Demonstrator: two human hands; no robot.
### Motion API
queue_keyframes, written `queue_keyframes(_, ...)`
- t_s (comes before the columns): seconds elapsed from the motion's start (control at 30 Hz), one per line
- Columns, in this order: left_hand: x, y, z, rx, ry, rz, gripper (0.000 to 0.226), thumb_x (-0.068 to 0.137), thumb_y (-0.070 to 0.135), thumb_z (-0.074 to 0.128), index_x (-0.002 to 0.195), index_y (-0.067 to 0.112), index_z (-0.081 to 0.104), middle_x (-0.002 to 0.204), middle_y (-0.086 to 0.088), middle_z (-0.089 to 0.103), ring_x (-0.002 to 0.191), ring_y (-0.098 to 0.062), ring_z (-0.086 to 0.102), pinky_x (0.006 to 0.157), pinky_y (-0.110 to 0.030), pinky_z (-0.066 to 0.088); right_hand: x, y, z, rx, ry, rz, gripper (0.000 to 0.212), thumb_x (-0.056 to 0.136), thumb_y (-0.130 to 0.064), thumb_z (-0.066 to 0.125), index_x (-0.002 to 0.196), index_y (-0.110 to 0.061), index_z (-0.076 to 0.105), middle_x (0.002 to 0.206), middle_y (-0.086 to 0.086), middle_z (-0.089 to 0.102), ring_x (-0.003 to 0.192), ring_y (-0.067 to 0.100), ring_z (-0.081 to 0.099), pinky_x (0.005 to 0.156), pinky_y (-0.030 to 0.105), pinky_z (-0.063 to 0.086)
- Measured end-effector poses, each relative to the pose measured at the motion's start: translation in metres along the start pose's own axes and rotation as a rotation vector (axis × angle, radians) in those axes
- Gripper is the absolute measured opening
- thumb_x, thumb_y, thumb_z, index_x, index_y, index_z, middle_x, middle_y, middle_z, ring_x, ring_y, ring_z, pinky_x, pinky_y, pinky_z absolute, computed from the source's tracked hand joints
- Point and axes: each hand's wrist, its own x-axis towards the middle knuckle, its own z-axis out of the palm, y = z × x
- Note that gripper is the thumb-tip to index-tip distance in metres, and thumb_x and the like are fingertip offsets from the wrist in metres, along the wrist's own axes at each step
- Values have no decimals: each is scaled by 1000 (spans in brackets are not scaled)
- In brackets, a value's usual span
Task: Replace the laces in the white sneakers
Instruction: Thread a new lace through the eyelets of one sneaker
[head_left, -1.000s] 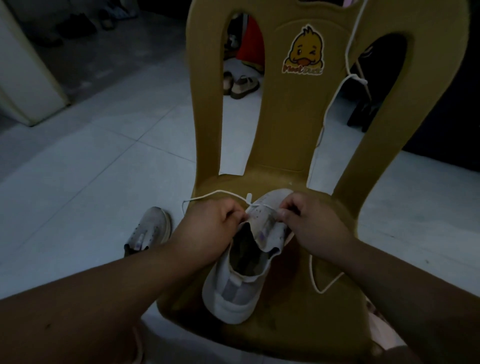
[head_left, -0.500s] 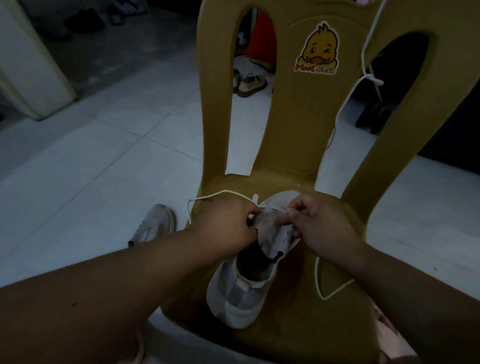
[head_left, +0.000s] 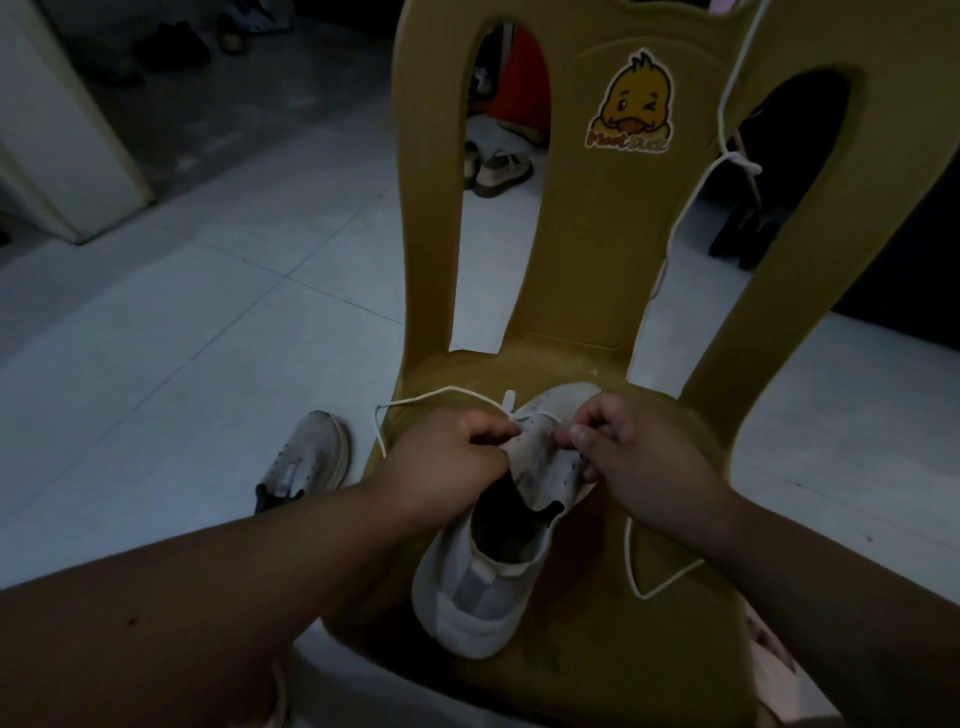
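Observation:
A white sneaker lies on the seat of a tan plastic chair, heel toward me. My left hand grips the left side of its upper, fingers curled at the eyelets. My right hand pinches the right side near the tongue. A white lace loops out to the left from between my hands, and its other part trails across the seat on the right. The second white sneaker lies on the floor left of the chair.
Another white lace hangs over the chair back beside a duck sticker. Sandals and dark shoes stand on the tiled floor behind the chair. A pale cabinet stands at far left.
Both hands stay on the sneaker's upper, with small finger shifts at the eyelets. The camera has moved slightly, so the chair sits further right in view.

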Motion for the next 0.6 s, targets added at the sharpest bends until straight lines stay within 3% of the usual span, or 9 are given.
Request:
queue_keyframes(0.03,-2,3,-2,-61,-32,-52,34,91,10,50,118,23,65,111,2,68,72,2,55,82,-34,51,0,0,-1,-4,0,-3,13,96,-28,51,85,-26,57,90,-2,69,75,13,64,71,36,53)
queue_keyframes(0.1,0,9,-3,8,-62,-74,24,94,18,48,108,18,68,100,-4,67,74,-11,61,75,-38,50,-1,-1,-1,-12,3,-5,13,96,-27,51,84,-26,57,91,-2,69,74,13,64,71,35,53)
queue_keyframes(0.13,2,11,-2,64,-57,-78,23,95,30,49,97,17,68,87,-4,64,71,-16,60,67,-36,47,-1,-1,-1,-17,4,-3,13,96,-27,51,84,-25,57,90,-1,70,74,13,64,71,35,52)
queue_keyframes(0.23,7,11,2,157,-3,-108,42,85,56,54,65,19,62,57,4,53,53,-10,51,51,-23,34,0,-2,0,-26,11,3,12,96,-28,51,86,-26,57,87,-2,69,74,13,64,69,34,52)
queue_keyframes(0.4,16,8,8,346,55,-28,32,83,35,60,57,16,62,59,-3,60,58,-14,58,48,-26,35,-1,0,2,-64,-7,-7,14,97,-31,50,83,-31,53,81,-6,66,73,10,63,66,30,51)
queue_keyframes(0.53,16,5,10,276,80,-18,34,82,21,62,48,22,55,47,6,51,47,-4,50,40,-12,29,0,0,4,-165,25,-53,11,96,-33,51,86,-34,53,77,-13,58,67,2,56,54,18,40)
queue_keyframes(0.6,15,4,11,188,91,-43,32,83,18,60,52,25,60,42,11,50,44,1,48,39,-8,30,5,-3,6,-210,50,-63,8,95,-34,53,88,-33,54,77,-14,57,66,1,54,53,17,37)
